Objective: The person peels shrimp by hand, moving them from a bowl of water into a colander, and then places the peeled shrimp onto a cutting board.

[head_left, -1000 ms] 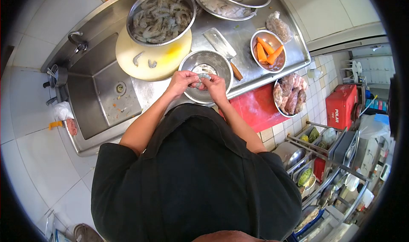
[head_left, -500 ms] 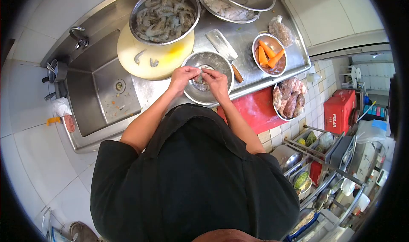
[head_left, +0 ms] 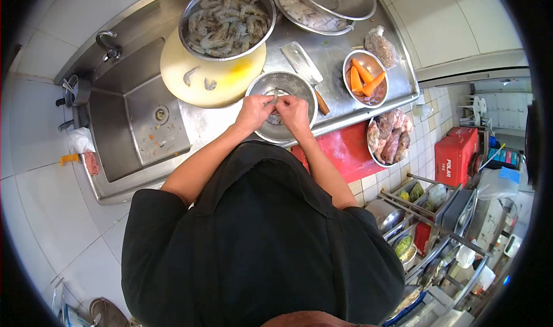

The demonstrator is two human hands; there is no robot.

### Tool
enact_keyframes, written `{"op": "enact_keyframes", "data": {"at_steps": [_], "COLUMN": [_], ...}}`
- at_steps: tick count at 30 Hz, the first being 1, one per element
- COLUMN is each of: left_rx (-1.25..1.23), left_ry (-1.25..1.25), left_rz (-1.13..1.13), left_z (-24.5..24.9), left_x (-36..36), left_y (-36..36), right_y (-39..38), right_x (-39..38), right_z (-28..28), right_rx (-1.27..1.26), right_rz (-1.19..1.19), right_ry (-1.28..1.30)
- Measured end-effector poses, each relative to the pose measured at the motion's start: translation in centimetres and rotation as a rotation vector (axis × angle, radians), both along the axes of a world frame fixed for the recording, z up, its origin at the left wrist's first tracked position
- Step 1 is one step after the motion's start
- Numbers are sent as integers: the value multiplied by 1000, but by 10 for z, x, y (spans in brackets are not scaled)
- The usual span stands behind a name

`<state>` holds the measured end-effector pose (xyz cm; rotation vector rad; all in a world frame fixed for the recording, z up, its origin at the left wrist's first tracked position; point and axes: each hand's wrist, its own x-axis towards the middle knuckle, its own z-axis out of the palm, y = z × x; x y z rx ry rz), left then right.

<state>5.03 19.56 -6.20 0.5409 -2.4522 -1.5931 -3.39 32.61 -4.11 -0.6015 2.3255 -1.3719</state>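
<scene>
Over a perforated metal colander [head_left: 297, 84], my left hand [head_left: 253, 112] and my right hand [head_left: 292, 115] meet, fingertips pinched around a small greyish shrimp [head_left: 275, 95]. Parts of the shrimp are hidden by the fingers. Shell bits lie in the colander below, mostly covered by the hands. A round cream cutting board [head_left: 178, 76] at the left carries two loose pieces of shrimp and a yellow stain. On its far part rests a metal bowl [head_left: 183, 32] full of unpeeled shrimp. A cleaver [head_left: 302, 62] with a wooden handle lies just beyond the colander.
Left is a steel sink [head_left: 135, 122] with a faucet [head_left: 109, 46]. Farther right stand a bowl of carrots [head_left: 373, 84], a bagged item [head_left: 380, 47] and bowls with pale seafood [head_left: 308, 13]. A bowl of reddish-brown meat [head_left: 391, 137] sits beside a red surface [head_left: 340, 154].
Both hands have turned inward and closed nearer together around the shrimp, which now points up between the fingers. The camera view has shifted slightly.
</scene>
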Motion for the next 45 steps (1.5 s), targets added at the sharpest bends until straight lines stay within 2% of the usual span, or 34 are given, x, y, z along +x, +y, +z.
{"op": "enact_keyframes", "data": {"at_steps": [2,4,11,14,17,19,20,22,25,26,29,32,35,36,39,42,43,45], "left_rx": [2,36,-30,-44,-13,-2,103,312,418,401,347,252,110,83,13,-179,-267,-293], "left_ry": [-75,-180,-167,-137,-108,-54,-66,-91,-154,-180,-244,-282,-281,-255,-233,-160,-126,-95], "left_rz": [1,-1,-56,-66,-66,-82,-99,-132,-157,-152,-152,-193,-196,-185,-172,-236,-266,-278], "left_z": [-2,-1,-4,-10,-12,-14,-16,-18,-17,-17,-16,-8,2,1,-2,-1,0,-2], "left_x": [-1,-1,3,5,4,7,7,7,10,11,15,17,22,24,25,20,19,18], "left_y": [-3,-4,0,2,2,-1,-4,-11,-16,-16,-16,-17,-19,-19,-20,-20,-21,-21], "right_y": [2,2,2,-2,-3,-2,-3,1,7,8,19,23,29,31,32,21,20,16], "right_x": [-1,1,2,2,-1,1,1,-4,-11,-13,-24,-28,-40,-42,-36,-20,-16,-10], "right_z": [-5,-3,-5,2,-14,-5,-1,-9,-20,-23,-33,-41,-37,-34,-25,-15,-15,-17], "right_rx": [-32,-23,47,90,120,56,23,59,39,20,88,107,201,320,395,-74,-59,-34], "right_rz": [9,26,71,47,9,-11,-19,24,39,37,130,102,-80,-20,169,254,294,372], "right_ry": [-62,-1,156,75,171,85,43,171,413,501,542,587,532,400,302,279,265,237]}}
